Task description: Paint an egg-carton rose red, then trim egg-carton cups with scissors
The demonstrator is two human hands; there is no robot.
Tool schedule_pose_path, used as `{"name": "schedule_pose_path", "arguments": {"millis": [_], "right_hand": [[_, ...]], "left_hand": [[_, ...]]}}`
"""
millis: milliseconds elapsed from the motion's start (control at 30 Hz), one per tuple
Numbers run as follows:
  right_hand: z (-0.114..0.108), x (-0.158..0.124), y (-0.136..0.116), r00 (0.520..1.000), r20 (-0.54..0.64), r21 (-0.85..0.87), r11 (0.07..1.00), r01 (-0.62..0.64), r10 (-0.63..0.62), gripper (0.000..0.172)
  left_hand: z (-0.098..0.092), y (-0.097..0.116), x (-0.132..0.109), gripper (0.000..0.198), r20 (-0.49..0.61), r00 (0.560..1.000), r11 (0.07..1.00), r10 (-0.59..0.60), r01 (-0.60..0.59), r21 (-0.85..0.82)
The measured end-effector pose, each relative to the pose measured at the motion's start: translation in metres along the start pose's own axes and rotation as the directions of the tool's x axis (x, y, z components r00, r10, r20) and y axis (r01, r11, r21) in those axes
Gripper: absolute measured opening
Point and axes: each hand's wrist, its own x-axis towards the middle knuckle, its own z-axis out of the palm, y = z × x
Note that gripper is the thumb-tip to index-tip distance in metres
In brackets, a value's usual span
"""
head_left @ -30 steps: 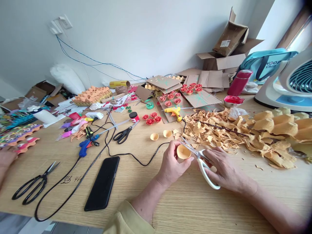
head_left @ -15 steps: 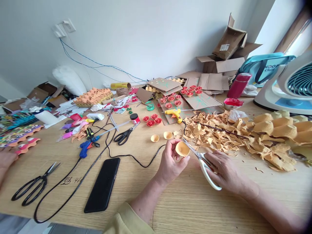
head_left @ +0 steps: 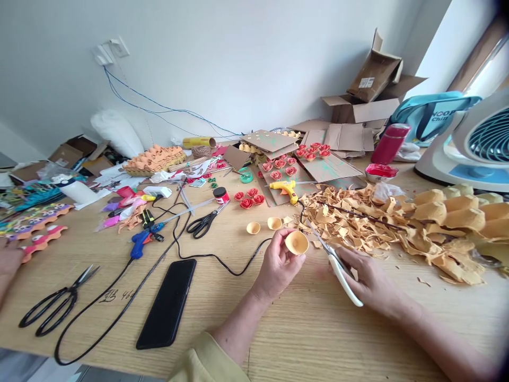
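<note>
My left hand (head_left: 277,268) grips a small yellow-orange egg carton cup (head_left: 297,243), its hollow side turned up toward me. In my right hand (head_left: 368,281) is a pair of white-handled scissors (head_left: 342,277), the blades pointing up and left, a little apart from the cup's right edge. Two more cut cups lie just behind my left hand: a round one (head_left: 253,228) and one beside it (head_left: 274,223). Torn carton scraps (head_left: 350,215) are heaped behind the scissors.
A yellow glue gun (head_left: 285,188) and red paper roses (head_left: 250,198) lie further back. Left are a phone (head_left: 167,303), black scissors (head_left: 59,302), a blue glue gun (head_left: 142,240) and trailing cables. A fan (head_left: 469,148) stands right. Another person's hand (head_left: 10,268) rests at the left edge.
The scissors have moved slightly away from the cup's rim, and their handles have come closer together. My left hand has tipped the cup a little and shifted it slightly left.
</note>
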Motion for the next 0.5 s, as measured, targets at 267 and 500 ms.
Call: {"name": "schedule_pose_path", "arguments": {"millis": [267,500], "right_hand": [[-0.0032,0.0005,-0.0008,0.995,0.063,-0.079,0.994,0.08,-0.075,0.023],[-0.0018,-0.0016,0.0035,0.994,0.083,-0.116,0.99,0.08,-0.071,0.021]], "left_hand": [[-0.0003,-0.0044,0.0011,0.042,0.047,0.999,0.999,0.019,-0.02,0.029],[0.0016,-0.0018,-0.0008,0.042,0.058,0.998,0.981,0.031,-0.041,0.19]]}}
